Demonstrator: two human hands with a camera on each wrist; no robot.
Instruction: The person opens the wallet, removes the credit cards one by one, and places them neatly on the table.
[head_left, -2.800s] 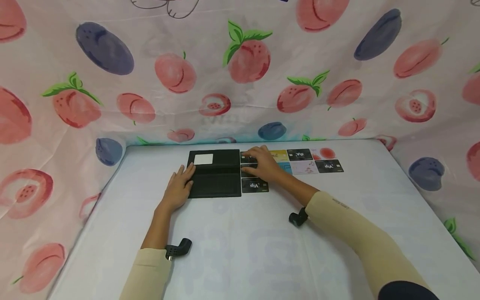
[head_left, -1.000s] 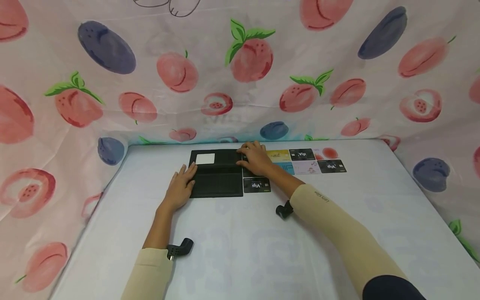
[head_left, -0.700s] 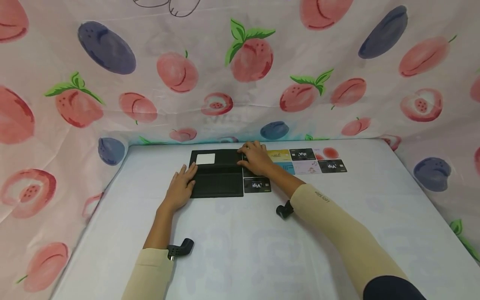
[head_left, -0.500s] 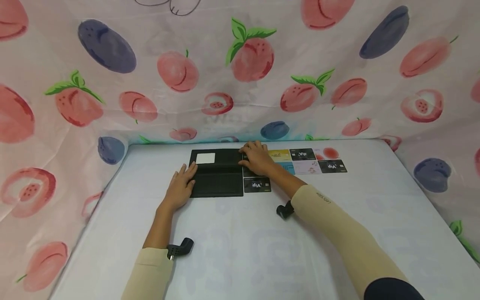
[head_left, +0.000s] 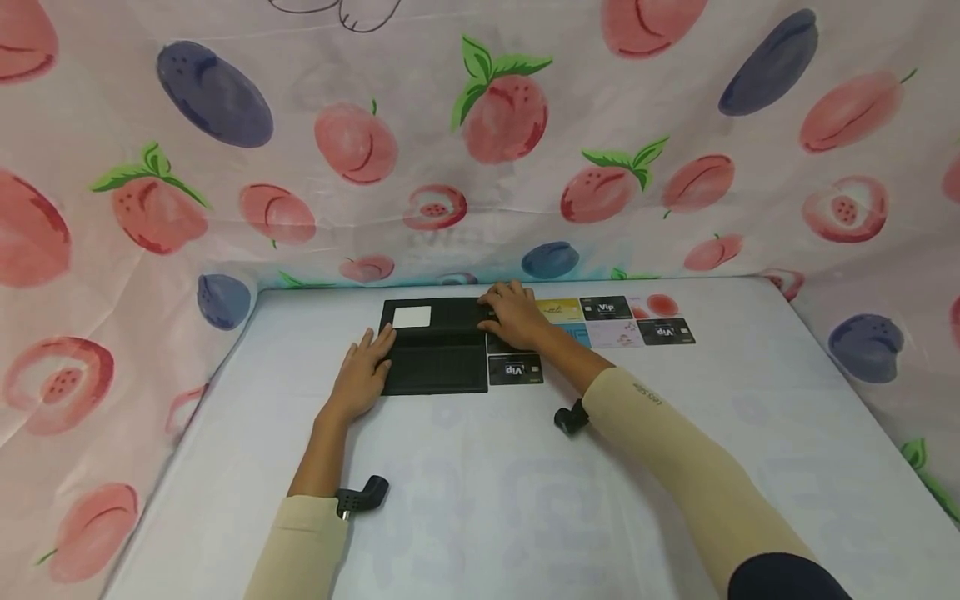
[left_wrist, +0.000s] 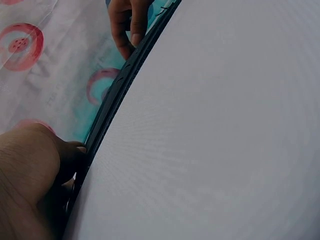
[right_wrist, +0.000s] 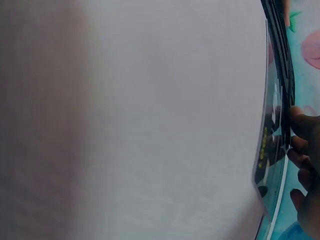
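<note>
A black bifold wallet (head_left: 435, 367) lies open and flat at the back of the white table, with a pale rectangle (head_left: 412, 317) in its upper left part. My left hand (head_left: 360, 377) rests on the wallet's left edge, fingers extended. On the opposite side, my right hand (head_left: 517, 318) touches the wallet's right edge with its fingertips, its fingers bent and the thumb set apart. Its palm covers most of the black cards beside the wallet. One black VIP card (head_left: 516, 369) shows below that hand. In the right wrist view, several right-hand fingers (right_wrist: 301, 145) meet the wallet's edge.
More cards lie edge to edge right of the right hand: a yellow card (head_left: 561, 311), a blue card (head_left: 577, 335), a pale pink card (head_left: 615, 334), black VIP cards (head_left: 667, 331) and a peach-print card (head_left: 654, 307). A fruit-print cloth (head_left: 480, 192) hangs behind the table.
My right hand has gone from the black cards leftward to the wallet's right edge, then slid slightly right over the last second. The left hand stays in place.
</note>
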